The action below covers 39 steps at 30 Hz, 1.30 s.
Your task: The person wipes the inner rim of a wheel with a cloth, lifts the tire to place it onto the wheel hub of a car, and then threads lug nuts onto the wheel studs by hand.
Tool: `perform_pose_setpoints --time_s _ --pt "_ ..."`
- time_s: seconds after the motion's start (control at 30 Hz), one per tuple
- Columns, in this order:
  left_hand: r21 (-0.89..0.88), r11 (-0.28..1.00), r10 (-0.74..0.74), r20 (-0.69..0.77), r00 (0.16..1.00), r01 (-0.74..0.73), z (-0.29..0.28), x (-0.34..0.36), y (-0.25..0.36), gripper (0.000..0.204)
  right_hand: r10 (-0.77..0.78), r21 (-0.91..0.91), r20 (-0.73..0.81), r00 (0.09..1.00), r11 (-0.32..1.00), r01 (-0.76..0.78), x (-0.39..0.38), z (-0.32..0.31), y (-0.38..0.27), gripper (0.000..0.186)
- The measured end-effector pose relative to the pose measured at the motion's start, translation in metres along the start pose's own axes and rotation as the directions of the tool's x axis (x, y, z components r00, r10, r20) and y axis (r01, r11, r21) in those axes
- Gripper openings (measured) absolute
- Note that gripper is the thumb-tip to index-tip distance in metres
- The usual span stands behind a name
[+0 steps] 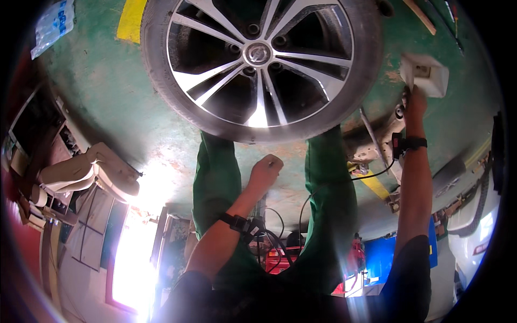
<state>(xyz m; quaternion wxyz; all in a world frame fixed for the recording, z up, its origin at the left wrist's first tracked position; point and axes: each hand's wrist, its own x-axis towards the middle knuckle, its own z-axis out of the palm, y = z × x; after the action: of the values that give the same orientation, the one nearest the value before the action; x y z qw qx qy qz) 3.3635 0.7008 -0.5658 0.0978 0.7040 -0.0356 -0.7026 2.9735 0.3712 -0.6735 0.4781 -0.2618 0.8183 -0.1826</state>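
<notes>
A car wheel (257,53) with dark and silver alloy spokes fills the top middle, its tyre (253,132) just beyond my green-trousered legs. My left hand (266,170) is between my knees, a little below the tyre and apart from it. Its fingers are curled closed, and I cannot make out what they hold, if anything. Out to the right, my right hand (415,105) grips the near edge of a whitish open box (435,81). The box is tilted and slightly blurred, and something small and pale shows in its middle. That hand's fingers are partly hidden by the box.
Metal suspension parts (366,148) lie on the green floor (107,102) right of my legs. A yellow strip (131,21) and a clear plastic bag (54,27) are at upper left. A beige car seat (91,169) stands at left. A cable (371,175) runs from my right wrist.
</notes>
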Motion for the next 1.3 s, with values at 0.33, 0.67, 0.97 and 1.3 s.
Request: perform_pose_setpoints --time_s 0.33,0.67,0.97,1.3 --pt "0.25 0.966 0.063 0.035 0.997 -0.07 0.008 -0.002 0.013 0.02 0.096 -0.149 0.127 0.987 0.986 -0.076 0.089 -0.008 0.16 0.03" --pt "0.441 0.895 0.011 0.135 0.991 -0.07 0.012 -0.007 -0.006 0.027 -0.249 -0.221 0.105 0.963 0.938 0.266 -0.112 0.081 0.008 0.026" --pt "0.527 0.844 -0.003 0.199 0.98 -0.104 0.0 -0.008 -0.003 0.032 -0.324 -0.438 0.708 0.628 0.496 0.75 -0.25 0.24 0.041 0.047" --pt "0.478 0.867 0.07 0.157 0.985 -0.138 -0.031 -0.019 -0.004 0.03 -0.123 -0.58 0.498 0.859 0.689 0.435 -0.244 0.287 0.064 0.036"
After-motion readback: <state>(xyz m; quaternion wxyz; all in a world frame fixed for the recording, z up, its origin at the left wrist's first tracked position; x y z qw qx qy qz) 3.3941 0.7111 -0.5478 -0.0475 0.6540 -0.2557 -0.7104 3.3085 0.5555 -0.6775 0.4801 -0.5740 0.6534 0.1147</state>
